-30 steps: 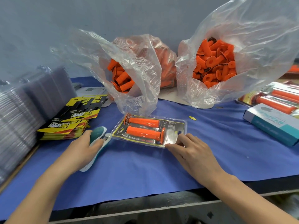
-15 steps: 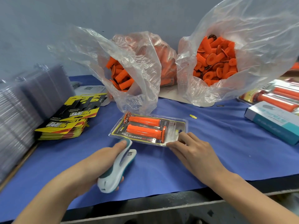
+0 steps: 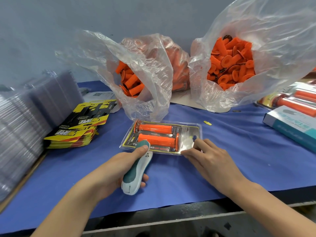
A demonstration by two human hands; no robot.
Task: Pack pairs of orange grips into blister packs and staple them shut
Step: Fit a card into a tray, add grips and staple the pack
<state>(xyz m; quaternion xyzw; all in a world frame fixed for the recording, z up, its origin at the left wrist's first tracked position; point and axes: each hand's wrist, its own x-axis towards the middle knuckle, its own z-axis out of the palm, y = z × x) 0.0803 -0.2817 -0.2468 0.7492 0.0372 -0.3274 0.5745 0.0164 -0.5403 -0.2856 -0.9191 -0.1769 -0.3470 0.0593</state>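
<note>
Blue mat (image 3: 239, 151): stapler (image 3: 136, 170) at blister pack (image 3: 191, 132) near edge.

Both forearms reach forward, hands low.
The left hand (image 3: 117, 169) curls round a stapler (image 3: 136, 170), thumb on top; the right hand (image 3: 212, 161) lies flat, fingers straight.

head-worn view, down over table (image 3: 239, 151)

A packing workbench: bulk bags of orange grips (image 3: 230, 64), stacked printed cards (image 3: 80, 127), clear blister shells (image 3: 25, 120).
</note>
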